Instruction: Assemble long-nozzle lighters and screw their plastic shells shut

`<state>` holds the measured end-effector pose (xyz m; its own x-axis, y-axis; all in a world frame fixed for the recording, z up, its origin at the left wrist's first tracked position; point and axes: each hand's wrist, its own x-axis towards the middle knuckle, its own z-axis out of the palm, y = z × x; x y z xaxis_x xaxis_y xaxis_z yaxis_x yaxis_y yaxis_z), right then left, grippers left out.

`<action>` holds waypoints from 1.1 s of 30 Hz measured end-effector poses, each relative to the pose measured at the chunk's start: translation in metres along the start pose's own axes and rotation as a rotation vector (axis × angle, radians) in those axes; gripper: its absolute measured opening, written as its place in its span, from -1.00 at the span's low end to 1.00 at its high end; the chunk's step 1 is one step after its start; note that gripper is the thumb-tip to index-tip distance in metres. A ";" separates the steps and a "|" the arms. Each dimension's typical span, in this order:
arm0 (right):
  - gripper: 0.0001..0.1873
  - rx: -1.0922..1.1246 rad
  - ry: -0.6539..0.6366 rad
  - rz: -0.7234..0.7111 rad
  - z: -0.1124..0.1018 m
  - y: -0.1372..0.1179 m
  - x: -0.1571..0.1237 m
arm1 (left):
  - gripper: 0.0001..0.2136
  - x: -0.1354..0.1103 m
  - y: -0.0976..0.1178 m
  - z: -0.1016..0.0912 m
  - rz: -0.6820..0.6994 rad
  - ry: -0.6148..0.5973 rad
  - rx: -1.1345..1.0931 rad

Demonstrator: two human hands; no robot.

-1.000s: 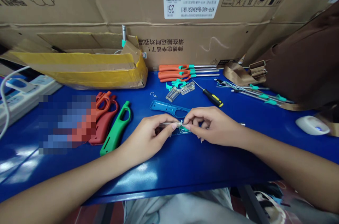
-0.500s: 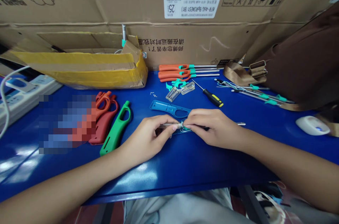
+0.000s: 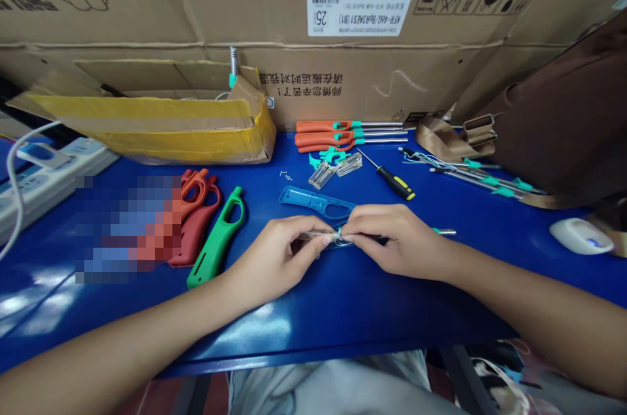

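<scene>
My left hand [image 3: 281, 253] is closed around a clear lighter fuel tank [image 3: 317, 234], its thumb and forefinger near the valve end. My right hand [image 3: 401, 240] pinches at that same end, where thin pale wires [image 3: 339, 242] loop. What exactly lies between the right fingertips is small, probably a wire or tube end. Past the right hand sticks out a metal lighter tube [image 3: 447, 232], its middle covered by the hand. Just behind the hands lies an open blue lighter handle shell [image 3: 313, 201], with its right end partly covered.
A green handle shell [image 3: 215, 245] and red ones [image 3: 196, 232] lie at left. Behind are assembled orange lighters [image 3: 323, 139], clear tanks [image 3: 321, 174], a screwdriver [image 3: 396, 182] and metal tubes with wires [image 3: 490, 181]. A taped cardboard box [image 3: 186, 134] and power strip [image 3: 59, 170] stand back left.
The whole view has shifted slightly. Both hands keep nearly the same pose at the valve end of the clear tank, with only small finger movement.
</scene>
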<state>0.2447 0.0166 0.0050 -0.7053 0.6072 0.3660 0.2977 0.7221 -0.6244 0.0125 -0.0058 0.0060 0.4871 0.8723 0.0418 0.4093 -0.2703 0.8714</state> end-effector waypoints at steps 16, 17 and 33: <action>-0.84 -0.173 -0.052 0.035 -0.006 0.000 -0.002 | -0.85 0.002 -0.001 0.002 0.078 0.079 0.008; -0.83 -0.177 -0.055 0.032 -0.006 0.001 -0.002 | -0.85 0.002 -0.001 0.002 0.077 0.089 0.010; -0.81 -0.133 -0.009 -0.036 -0.004 0.002 -0.003 | -0.84 -0.001 0.000 0.003 0.040 0.069 -0.025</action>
<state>0.2497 0.0179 0.0053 -0.7229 0.5773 0.3796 0.3542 0.7814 -0.5138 0.0148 -0.0081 0.0048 0.4482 0.8872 0.1093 0.3712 -0.2959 0.8801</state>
